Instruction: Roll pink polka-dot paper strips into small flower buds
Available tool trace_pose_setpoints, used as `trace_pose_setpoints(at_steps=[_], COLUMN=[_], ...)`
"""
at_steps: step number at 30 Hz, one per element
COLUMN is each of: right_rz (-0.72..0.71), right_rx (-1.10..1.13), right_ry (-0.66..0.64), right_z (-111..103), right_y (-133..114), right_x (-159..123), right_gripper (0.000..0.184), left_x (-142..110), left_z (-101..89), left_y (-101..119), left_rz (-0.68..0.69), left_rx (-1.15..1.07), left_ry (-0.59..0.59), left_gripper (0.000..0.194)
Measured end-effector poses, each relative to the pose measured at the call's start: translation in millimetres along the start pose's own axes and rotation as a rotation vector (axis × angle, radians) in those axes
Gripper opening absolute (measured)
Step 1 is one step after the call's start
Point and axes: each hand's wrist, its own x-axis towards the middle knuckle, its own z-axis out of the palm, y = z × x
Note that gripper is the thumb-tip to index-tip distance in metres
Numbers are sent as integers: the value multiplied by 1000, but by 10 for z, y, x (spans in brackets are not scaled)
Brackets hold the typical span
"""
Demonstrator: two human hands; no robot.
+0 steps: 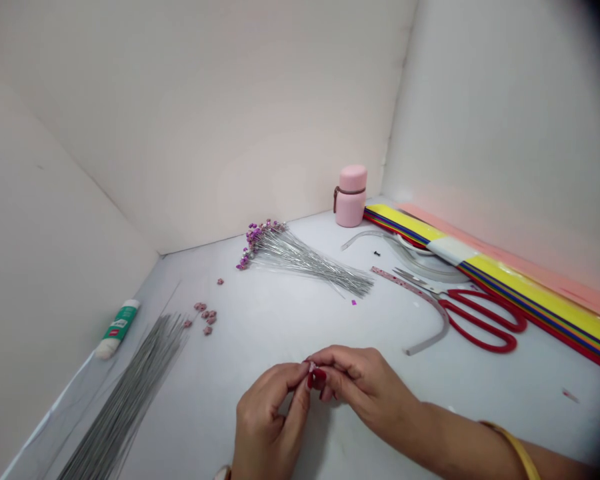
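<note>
My left hand [273, 417] and my right hand [367, 383] meet at the near middle of the table. Between their fingertips they pinch a tiny pale pink paper star [313, 367], mostly covered by the fingers. Several finished-looking pink paper stars [205, 315] lie to the left, with a single star [221, 281] farther back. On the right a pink patterned paper strip [420, 293] curls on the table beside red-handled scissors [480, 320].
Grey wires [130, 400] lie at left, near a green glue stick [119, 327]. Silver wires [315, 260] with purple-tipped ends lie at the back. Behind stand a pink flask [351, 197] and, at right, coloured sheets [510, 267] with pale strips [420, 260]. White walls [230, 120] enclose the table.
</note>
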Motion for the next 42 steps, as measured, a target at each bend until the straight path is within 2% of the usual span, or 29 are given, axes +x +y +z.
trace_pose_setpoints(at_steps=[3, 7, 15, 20, 24, 27, 30, 37, 42], right_rz=[-9, -54, -159, -219, -109, -14, 26, 86, 160], right_rx=[-23, -98, -263, -392, -232, -22, 89, 298, 352], right_ry=[1, 4, -23, 16, 80, 63, 53, 13, 4], right_z=[3, 3, -11, 45, 97, 96, 73, 18, -9], right_y=[-3, 7, -32, -29, -12, 7, 20, 4, 14], right_x=[-3, -15, -53, -44, -8, 9, 16, 54, 78], right_gripper=[23, 23, 22, 22, 22, 25, 29, 23, 22], left_x=[-6, -6, -17, -6, 22, 29, 32, 48, 47], left_z=[17, 44, 37, 78, 91, 85, 71, 34, 35], left_y=[1, 10, 8, 9, -7, -21, -9, -23, -62], left_rz=[-53, -92, 48, 30, -187, -395, -513, -467, -440], left_rx=[-48, -76, 29, 45, -130, -362, -516, -552, -512], left_ry=[-5, 58, 107, 166, 123, 107, 93, -7, -61], left_gripper=[17, 14, 18, 15, 7, 8, 11, 16, 17])
